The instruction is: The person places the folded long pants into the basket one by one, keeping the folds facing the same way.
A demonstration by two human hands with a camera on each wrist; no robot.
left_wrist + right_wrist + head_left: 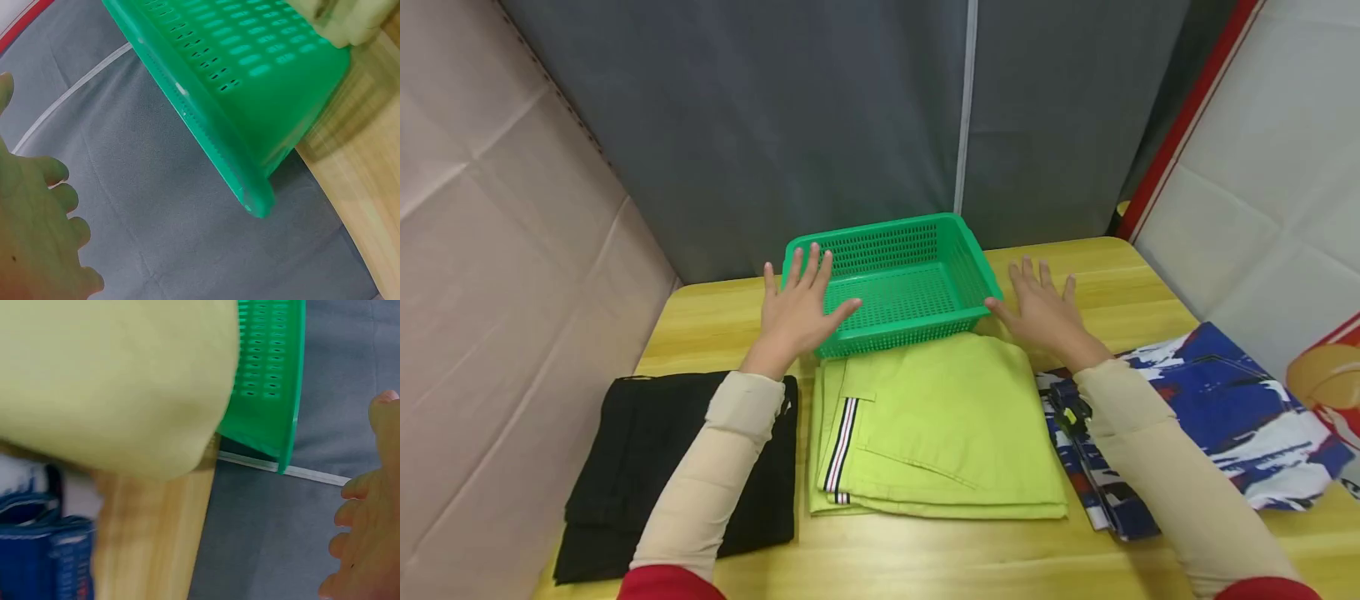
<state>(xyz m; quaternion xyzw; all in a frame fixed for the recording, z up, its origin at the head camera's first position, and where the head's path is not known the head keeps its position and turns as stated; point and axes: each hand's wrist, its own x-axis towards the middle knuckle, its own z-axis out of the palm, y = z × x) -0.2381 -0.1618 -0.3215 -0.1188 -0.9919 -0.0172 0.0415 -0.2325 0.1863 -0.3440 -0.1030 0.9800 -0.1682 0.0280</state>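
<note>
In the head view my left hand [797, 312] has its fingers spread, and it overlaps the left end of a green plastic basket [895, 331]. My right hand [1041, 312] is spread too, its thumb right at the basket's right corner. Neither hand holds anything. Folded yellow-green trousers [940, 425] with a striped trim lie just in front of the basket. Both wrist views show the hands beside the basket, apart from its wall, with the left fingers [62, 197] and right fingers [347, 515] extended.
Folded black trousers [617, 467] lie on the left, partly under the left forearm. A blue, white and red patterned garment [1232, 408] lies on the right, partly behind the right forearm. The wooden table [917, 554] ends at a grey curtain [760, 125]; pale sheets hang at both sides.
</note>
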